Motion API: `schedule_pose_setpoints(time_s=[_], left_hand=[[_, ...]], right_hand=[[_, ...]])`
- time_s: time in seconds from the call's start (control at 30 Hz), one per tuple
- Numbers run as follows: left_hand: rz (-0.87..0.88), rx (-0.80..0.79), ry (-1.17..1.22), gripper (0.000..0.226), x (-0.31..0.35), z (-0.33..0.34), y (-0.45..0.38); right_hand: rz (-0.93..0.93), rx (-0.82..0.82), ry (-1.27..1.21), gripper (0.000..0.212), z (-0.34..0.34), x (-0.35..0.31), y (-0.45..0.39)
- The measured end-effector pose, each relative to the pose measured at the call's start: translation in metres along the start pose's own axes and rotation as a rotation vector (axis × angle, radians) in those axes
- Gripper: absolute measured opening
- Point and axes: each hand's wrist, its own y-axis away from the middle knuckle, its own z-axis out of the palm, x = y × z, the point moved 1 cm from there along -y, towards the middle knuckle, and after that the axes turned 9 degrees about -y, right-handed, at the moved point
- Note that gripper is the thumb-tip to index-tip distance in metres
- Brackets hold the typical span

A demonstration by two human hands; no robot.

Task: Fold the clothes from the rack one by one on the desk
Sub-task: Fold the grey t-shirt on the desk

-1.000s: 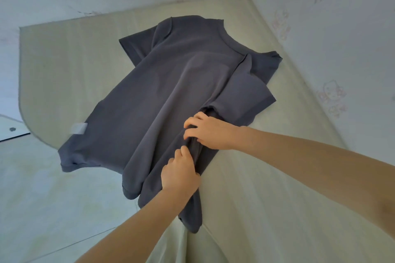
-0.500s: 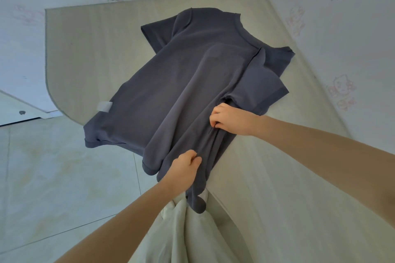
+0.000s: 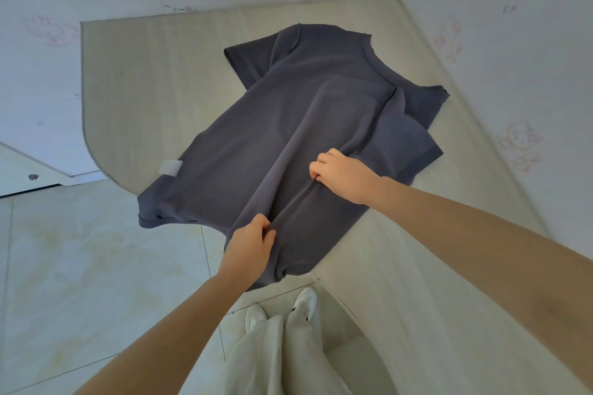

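Observation:
A dark grey T-shirt point(image 3: 288, 125) lies spread on the pale wooden desk point(image 3: 144, 83), collar at the far end, its right side folded inward along the body. A white label point(image 3: 171, 167) shows near its left hem. The hem end hangs over the desk's near edge. My left hand point(image 3: 248, 250) pinches a ridge of cloth at the hanging hem. My right hand point(image 3: 345, 175) grips the same ridge farther up, on the desk.
White walls with faint pink drawings point(image 3: 519, 144) close in behind and to the right of the desk. A tiled floor point(image 3: 80, 282) lies to the left below the desk's curved edge. My white trousers and shoes point(image 3: 303, 301) stand at the desk's near corner.
My hands have drawn apart along the cloth ridge: the left toward the hem, the right up the shirt. More of the hem hangs past the desk edge. The camera has tipped down, showing my shoes.

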Motion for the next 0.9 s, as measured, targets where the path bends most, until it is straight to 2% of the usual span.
schedule_pose_setpoints(time_s=[0.1,0.27,0.43,0.53,0.7,0.77,0.9], left_hand=[[0.021,-0.026,-0.243,0.007,0.001,0.002,0.001],[0.146,0.107,-0.494,0.029,0.015,-0.001,-0.002],[0.275,0.158,-0.475,0.028,0.037,-0.009,-0.025],[0.36,0.109,-0.446,0.029,0.062,-0.009,-0.038],[0.496,0.176,-0.473,0.038,0.114,0.002,-0.074],[0.572,0.224,-0.487,0.043,0.137,0.01,-0.089],[0.736,0.26,-0.546,0.057,0.175,0.037,-0.117]], right_hand=[[0.04,0.006,-0.049,0.017,0.002,-0.006,-0.005],[0.109,0.049,-0.153,0.024,-0.009,0.005,0.002],[0.296,0.091,-0.107,0.023,-0.024,0.048,0.022],[0.43,0.127,-0.075,0.024,-0.031,0.076,0.035],[0.759,0.186,-0.114,0.032,-0.046,0.134,0.048],[0.88,0.154,-0.162,0.035,-0.044,0.159,0.053],[0.973,0.028,-0.269,0.047,-0.042,0.189,0.055]])
